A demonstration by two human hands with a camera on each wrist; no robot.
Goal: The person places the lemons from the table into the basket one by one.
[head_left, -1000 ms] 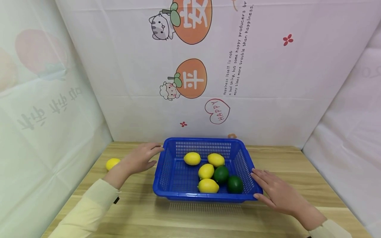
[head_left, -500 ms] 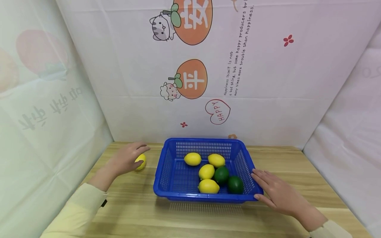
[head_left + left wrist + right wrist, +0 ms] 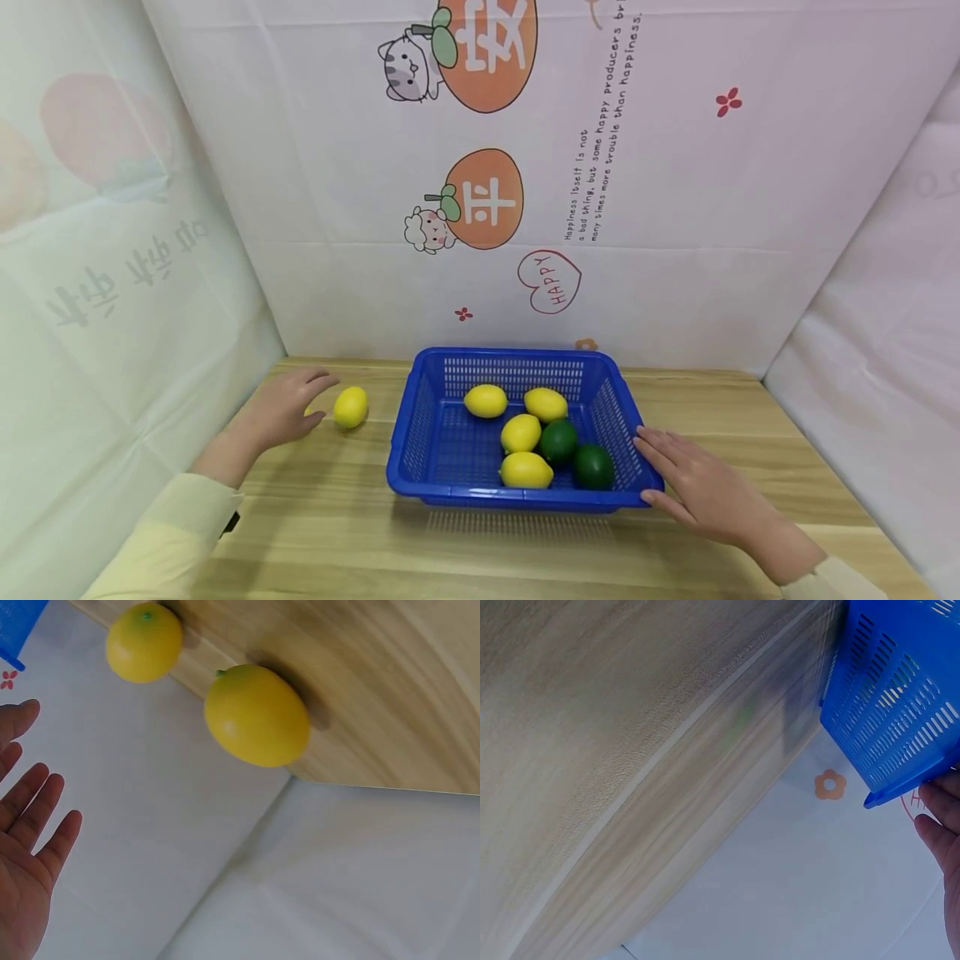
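Observation:
My left hand (image 3: 277, 410) hovers over the left of the table, fingers spread and nothing in its grasp. Just right of its fingertips lies a yellow lemon (image 3: 350, 407). Behind the hand a second lemon is almost wholly hidden in the head view; the left wrist view shows both, one lemon (image 3: 144, 643) farther off and the other lemon (image 3: 257, 716) larger. With extended fingers, my right hand (image 3: 701, 487) touches the right rim of a blue plastic basket (image 3: 517, 493). Inside it are several lemons (image 3: 526, 471) and two dark green fruits (image 3: 593, 466).
The wooden table (image 3: 337, 533) ends at a white printed cloth (image 3: 637, 308) behind the basket. More white cloth (image 3: 135, 350) hangs along the left side and the right side.
My left hand has moved left from beside the basket rim, passing over one lemon, which now shows uncovered, and it now covers the leftmost lemon. Right hand and basket have stayed put.

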